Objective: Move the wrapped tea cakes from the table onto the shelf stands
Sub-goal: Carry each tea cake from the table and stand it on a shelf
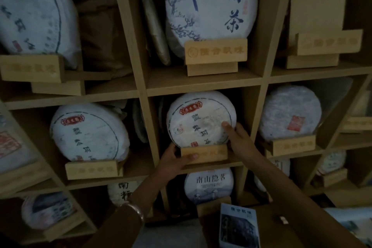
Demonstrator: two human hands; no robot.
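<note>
A wooden shelf (203,84) of square compartments fills the whole frame, dim, with wrapped cakes on stands in most of them. In the centre compartment a wrapped tea cake (199,120) stands upright on its wooden stand (204,154). It looks like a stiff, dense disc in thin paper that would tear or crease easily, so it is best held by the rim, not the face. The right hand (239,139) rests fingertips on the cake's lower right edge, not closed round it. The left hand (174,158) grips the stand's left end, thumb across its front. At upper right an empty stand (320,32) waits. The compartment walls sit close on both sides, and a booklet (238,227) lies at the bottom centre.
</note>
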